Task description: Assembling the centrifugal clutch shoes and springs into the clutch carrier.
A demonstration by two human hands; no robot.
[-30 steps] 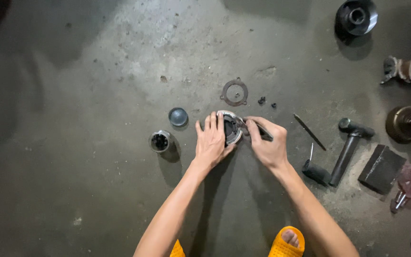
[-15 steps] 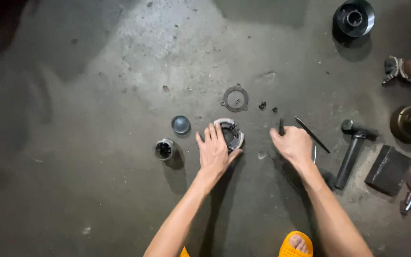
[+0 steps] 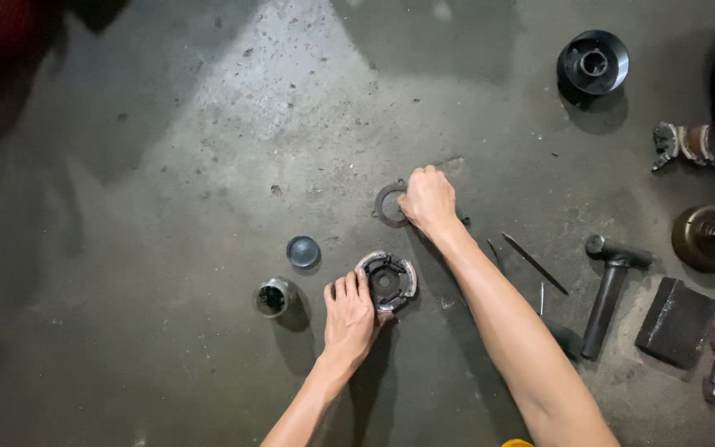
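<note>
Concrete floor (image 3: 208,124), parts spread out for work.
Left hand (image 3: 349,319) lies open on round clutch part (image 3: 387,280); right hand (image 3: 429,199), closed, reaches flat ring (image 3: 387,205); ring not yet lifted.

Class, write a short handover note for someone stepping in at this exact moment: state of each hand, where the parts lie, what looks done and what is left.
Left hand: flat on the concrete floor, fingers against the round clutch-like assembly, steadying it.
Right hand: closed over the right edge of the flat metal ring lying beyond the assembly; whether it grips the ring cannot be told.
Nearby: dome cap and small cylindrical sleeve to the left; thin rod and hammer to the right.
Done: assembly lies face up, parts laid out around it.
Left: the ring is not yet on the assembly.
</note>
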